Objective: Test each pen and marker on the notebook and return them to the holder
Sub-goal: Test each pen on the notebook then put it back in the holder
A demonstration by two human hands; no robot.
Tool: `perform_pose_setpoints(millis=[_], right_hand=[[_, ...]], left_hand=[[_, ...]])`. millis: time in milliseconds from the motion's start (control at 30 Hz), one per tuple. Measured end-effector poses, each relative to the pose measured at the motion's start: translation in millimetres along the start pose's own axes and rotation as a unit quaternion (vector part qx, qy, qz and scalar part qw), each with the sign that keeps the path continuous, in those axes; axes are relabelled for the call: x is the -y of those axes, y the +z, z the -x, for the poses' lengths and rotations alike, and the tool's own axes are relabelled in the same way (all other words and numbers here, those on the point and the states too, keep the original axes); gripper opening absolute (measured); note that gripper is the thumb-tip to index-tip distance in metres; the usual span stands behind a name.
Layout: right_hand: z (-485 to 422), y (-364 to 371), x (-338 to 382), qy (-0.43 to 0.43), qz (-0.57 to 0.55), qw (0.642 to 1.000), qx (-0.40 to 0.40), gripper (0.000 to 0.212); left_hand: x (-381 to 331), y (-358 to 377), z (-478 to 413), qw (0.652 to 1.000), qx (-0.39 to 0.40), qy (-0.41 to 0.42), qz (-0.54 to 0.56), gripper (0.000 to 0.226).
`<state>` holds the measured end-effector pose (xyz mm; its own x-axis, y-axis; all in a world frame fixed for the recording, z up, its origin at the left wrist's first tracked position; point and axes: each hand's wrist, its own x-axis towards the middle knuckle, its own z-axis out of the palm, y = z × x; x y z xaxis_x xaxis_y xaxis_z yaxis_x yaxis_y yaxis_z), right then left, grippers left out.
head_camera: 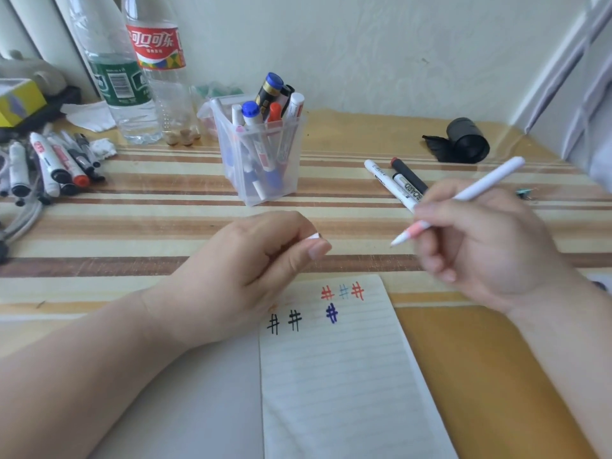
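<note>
An open lined notebook [344, 376] lies near me, with several hash marks in black, red, light blue and dark blue at its top. My right hand [483, 246] grips an uncapped white pen with a pink grip [463, 197], tip pointing left above the table. My left hand [251, 263] is curled, pinching a small white cap [313, 236] just above the notebook's top edge. A clear plastic holder [261, 154] stands behind, filled with several markers.
Three markers [397, 180] lie right of the holder. A pile of several markers [49, 167] sits at the far left. Two plastic bottles [139, 74] stand at the back left, a black roll [463, 140] at the back right.
</note>
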<state>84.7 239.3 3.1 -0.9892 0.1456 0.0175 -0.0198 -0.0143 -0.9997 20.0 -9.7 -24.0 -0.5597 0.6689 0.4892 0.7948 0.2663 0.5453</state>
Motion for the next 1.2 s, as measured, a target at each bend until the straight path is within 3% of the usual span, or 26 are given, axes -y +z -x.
perform_pose_setpoints(millis=[100, 200, 400, 567, 900, 1200], right_hand=[[7.1, 12.8, -7.2, 0.033, 0.062, 0.99, 0.123, 0.016], [10.7, 17.3, -12.3, 0.059, 0.096, 0.981, 0.159, 0.014], [13.1, 21.6, -10.8, 0.045, 0.189, 0.968, 0.16, 0.002], [13.7, 25.9, -5.2, 0.032, 0.255, 0.955, 0.145, 0.014], [14.8, 32.3, -2.2, 0.037, 0.295, 0.945, 0.139, 0.014], [14.5, 32.4, -1.3, 0.055, 0.281, 0.948, 0.136, 0.012]], left_hand=[[0.2, -1.1, 1.6, 0.999, 0.022, -0.021, 0.016, 0.025], [2.1, -1.9, 2.7, 0.992, 0.058, -0.077, 0.081, 0.041], [3.7, 0.6, 2.1, 0.98, 0.1, -0.112, 0.134, 0.047], [4.2, 0.9, 1.6, 0.981, 0.105, -0.11, 0.123, 0.044], [-0.3, 2.4, 0.6, 0.987, 0.096, -0.085, 0.1, 0.027], [1.6, 0.9, 1.7, 0.984, 0.092, -0.093, 0.119, 0.038]])
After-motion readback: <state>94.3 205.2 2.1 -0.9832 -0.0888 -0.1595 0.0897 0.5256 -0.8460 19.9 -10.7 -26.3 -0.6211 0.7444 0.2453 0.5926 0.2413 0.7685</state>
